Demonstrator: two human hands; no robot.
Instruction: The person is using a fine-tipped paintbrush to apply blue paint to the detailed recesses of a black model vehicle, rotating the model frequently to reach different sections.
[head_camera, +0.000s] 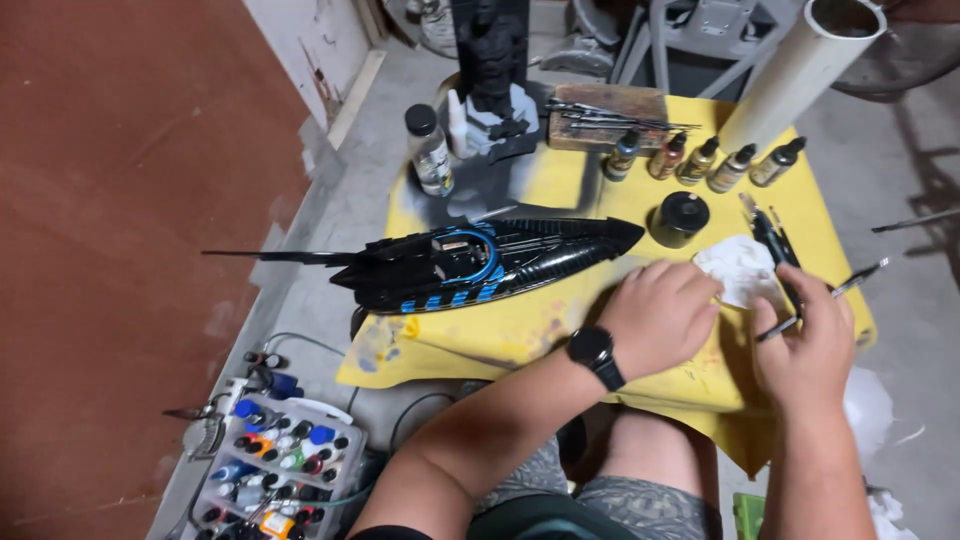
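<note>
Right hand (805, 345): grip closed on a thin brush (822, 299), held slantwise, its tip pointing far-right past the knuckles. The brush sits at the near right of the yellow worktop (520, 335), just near of a dark airbrush-like tool (775, 245) that lies on the cover.

Left hand (660, 315): fingers curled together, palm down, resting on the worktop; whether anything lies under it cannot be told. A black wristwatch (595, 355) is on that wrist. The fingertips touch or nearly touch a crumpled white paper wad (740, 265), which lies between the two hands, slightly farther off.

Just far of the wad: a squat dark round jar (680, 218), lid on. Left of the hands: a long black model boat hull (480, 262) with blue stripes and blue wiring, lying lengthwise across the worktop, its thin tail overhanging the left edge.

Far edge: a row of five small dropper bottles (700, 160), upright; behind them a wooden block (605, 115) with dark thin tools laid on it. Far left: a clear bottle with black cap (430, 150), a small white bottle (458, 125), and a dark grey figure on a base (495, 75). A white pipe (800, 65) leans in from far right.

On the floor, near left: a clear tray of small paint bottles (275, 470) with assorted coloured caps. Left of that, a red-brown wall (120, 250).
</note>
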